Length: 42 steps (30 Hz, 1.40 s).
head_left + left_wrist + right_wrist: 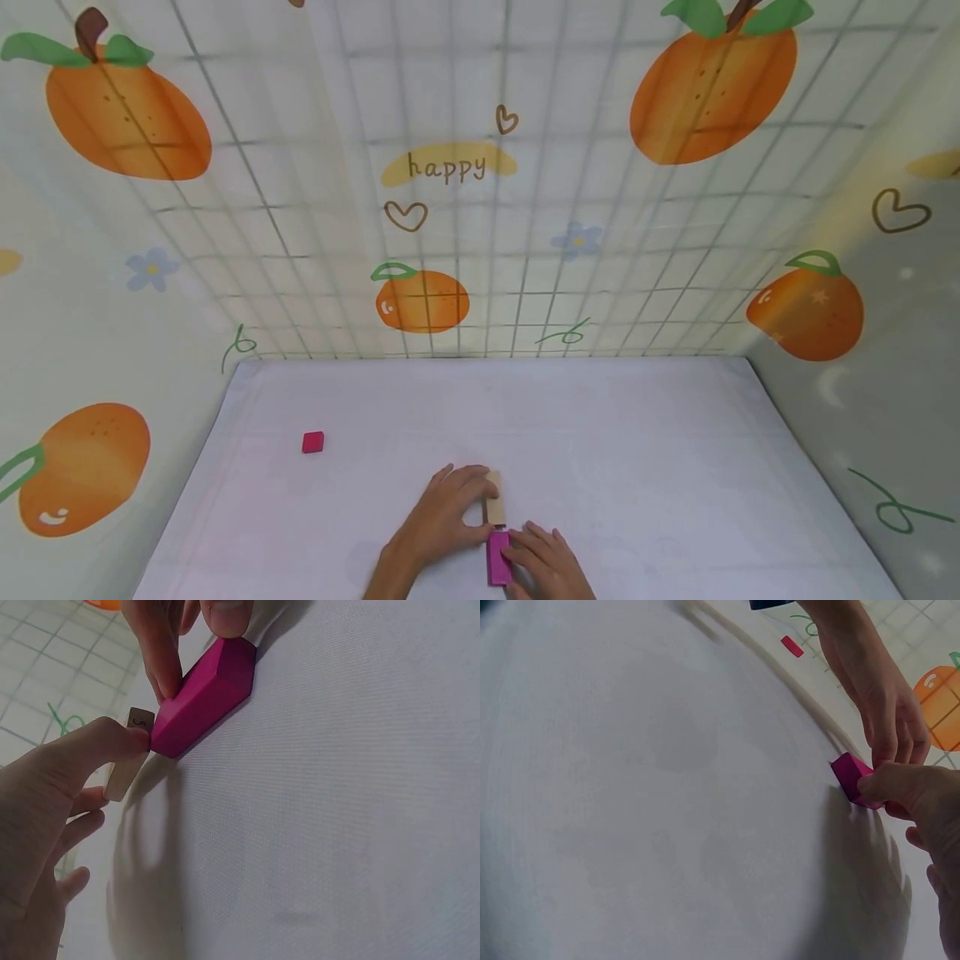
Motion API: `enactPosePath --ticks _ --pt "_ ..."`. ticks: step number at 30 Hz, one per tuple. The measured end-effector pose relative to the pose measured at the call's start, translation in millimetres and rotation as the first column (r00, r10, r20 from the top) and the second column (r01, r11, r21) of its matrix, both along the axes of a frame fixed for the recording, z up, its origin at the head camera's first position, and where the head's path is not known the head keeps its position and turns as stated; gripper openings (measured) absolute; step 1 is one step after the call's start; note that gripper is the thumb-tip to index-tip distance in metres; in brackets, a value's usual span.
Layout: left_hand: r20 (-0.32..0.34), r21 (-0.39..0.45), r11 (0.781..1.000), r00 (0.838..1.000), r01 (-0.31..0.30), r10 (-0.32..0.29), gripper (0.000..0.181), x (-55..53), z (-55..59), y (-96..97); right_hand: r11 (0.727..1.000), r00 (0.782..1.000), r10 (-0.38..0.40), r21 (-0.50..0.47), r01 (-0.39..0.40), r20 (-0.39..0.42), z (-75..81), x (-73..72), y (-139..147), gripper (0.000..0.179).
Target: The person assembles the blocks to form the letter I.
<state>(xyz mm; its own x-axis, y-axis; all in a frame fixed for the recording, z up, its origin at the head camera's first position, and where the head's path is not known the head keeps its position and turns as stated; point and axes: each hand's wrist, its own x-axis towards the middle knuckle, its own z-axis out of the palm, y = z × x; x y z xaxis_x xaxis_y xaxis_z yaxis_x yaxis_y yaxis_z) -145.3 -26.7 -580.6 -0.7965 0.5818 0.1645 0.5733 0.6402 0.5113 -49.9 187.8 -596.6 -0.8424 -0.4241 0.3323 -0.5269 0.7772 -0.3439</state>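
While fingers (156, 641) are curved, hands (446, 512) (550, 564) pinch blocks (494, 510) (497, 562).

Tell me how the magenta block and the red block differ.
The magenta block is long and narrow; the red block is short and squarish. The right hand grips the magenta block, while the red block lies untouched, off to the left. Both are straight-edged blocks.

1 red block (312, 442) on far left, 1 wooden block (495, 512) near centre, 1 magenta block (496, 562) nearer: 3 total. 1 left hand (447, 515), 1 right hand (551, 565). Printed, head view: 5 oranges (128, 121), 3 whole hearts (406, 217), 2 blue flowers (152, 269), 3 green squiggles (573, 337).
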Motion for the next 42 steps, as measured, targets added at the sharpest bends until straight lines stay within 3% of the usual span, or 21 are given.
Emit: enactPosePath --ticks 7,17,28,42 --pt "0.029 -0.013 1.000 0.999 0.024 -0.024 0.032 -1.6 -0.5 0.0 1.000 0.999 0.001 -0.015 -0.002 -0.048 -4.1 -1.5 -0.7 0.035" --pt "0.047 0.007 0.999 0.997 0.053 -0.053 0.029 -1.1 1.9 -0.8 1.000 0.995 -0.008 -0.007 0.009 0.098 5.6 0.8 -1.2 0.033" --pt "-0.006 0.049 0.996 0.997 0.075 -0.075 0.026 0.3 1.1 -2.0 1.000 0.994 -0.020 -0.006 0.020 0.106 4.2 1.3 -2.3 0.034" --pt "-0.006 0.008 1.000 1.000 0.022 -0.021 0.027 4.6 -2.5 -1.3 1.000 0.997 -0.024 0.000 0.024 0.079 4.1 0.2 -2.2 0.033"
